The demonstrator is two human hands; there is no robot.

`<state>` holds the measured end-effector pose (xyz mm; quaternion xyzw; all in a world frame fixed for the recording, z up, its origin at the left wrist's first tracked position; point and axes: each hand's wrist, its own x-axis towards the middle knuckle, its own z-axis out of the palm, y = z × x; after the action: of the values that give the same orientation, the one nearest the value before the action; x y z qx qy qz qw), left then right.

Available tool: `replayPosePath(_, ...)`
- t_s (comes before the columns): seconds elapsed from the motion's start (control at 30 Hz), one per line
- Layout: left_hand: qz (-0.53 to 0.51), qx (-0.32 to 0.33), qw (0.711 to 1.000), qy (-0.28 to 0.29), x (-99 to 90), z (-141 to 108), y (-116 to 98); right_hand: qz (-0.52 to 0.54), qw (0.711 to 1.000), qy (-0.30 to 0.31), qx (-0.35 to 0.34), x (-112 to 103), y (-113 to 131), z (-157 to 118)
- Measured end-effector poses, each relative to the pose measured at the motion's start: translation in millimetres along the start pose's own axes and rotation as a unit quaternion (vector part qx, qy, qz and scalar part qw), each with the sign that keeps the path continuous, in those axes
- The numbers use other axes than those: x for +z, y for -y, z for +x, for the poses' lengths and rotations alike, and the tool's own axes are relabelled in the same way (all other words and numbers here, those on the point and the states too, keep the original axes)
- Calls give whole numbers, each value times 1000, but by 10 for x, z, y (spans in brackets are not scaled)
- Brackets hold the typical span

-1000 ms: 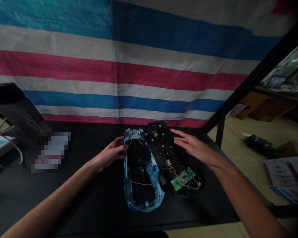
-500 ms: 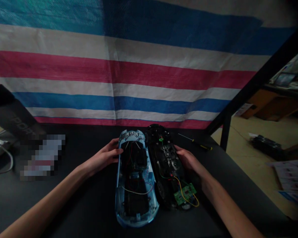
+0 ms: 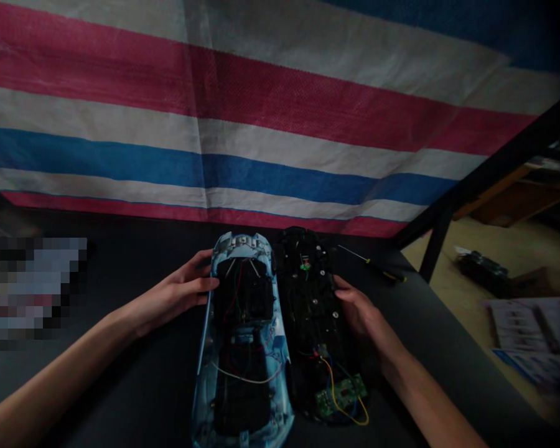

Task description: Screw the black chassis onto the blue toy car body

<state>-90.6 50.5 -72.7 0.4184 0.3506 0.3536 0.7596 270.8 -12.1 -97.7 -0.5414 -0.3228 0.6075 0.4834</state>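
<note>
My left hand (image 3: 180, 291) grips the left side of a blue toy car body shell (image 3: 280, 367), its fingertips against the rim. The shell lies inside up, with thin wires across its dark interior. Right beside it is the black toy car chassis (image 3: 308, 311), with screws along it. My right hand (image 3: 361, 311) is closed on the chassis's right edge, its fingers partly hidden. At the chassis's near end sits a green circuit board (image 3: 340, 396) with a looping yellow wire (image 3: 332, 389).
A screwdriver (image 3: 378, 267) lies on the black table (image 3: 135, 386), right of the chassis. A blurred-out object (image 3: 51, 280) is at the left. Striped sheeting (image 3: 261, 124) hangs behind. Beyond the table's right edge, a dark object (image 3: 483, 272) and printed boxes (image 3: 522, 333) are on the floor.
My view has shifted, and the shell and chassis appear larger and lower. The chassis's angle to me has changed slightly. Both hands keep their places on the two parts.
</note>
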Motion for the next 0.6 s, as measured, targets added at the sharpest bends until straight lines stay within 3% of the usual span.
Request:
replayPosePath(0.23,12,5,1000,3,5,-4,-17,-2,1000,-25,-17,53,18,-46)
replayPosePath(0.43,11,-9,1000,-3,19,-23,-35,34,999,25,-25,63,23,-48)
replayPosePath(0.6,14,-12,1000,0,15,-36,-43,66,998,15,-20,68,31,-62)
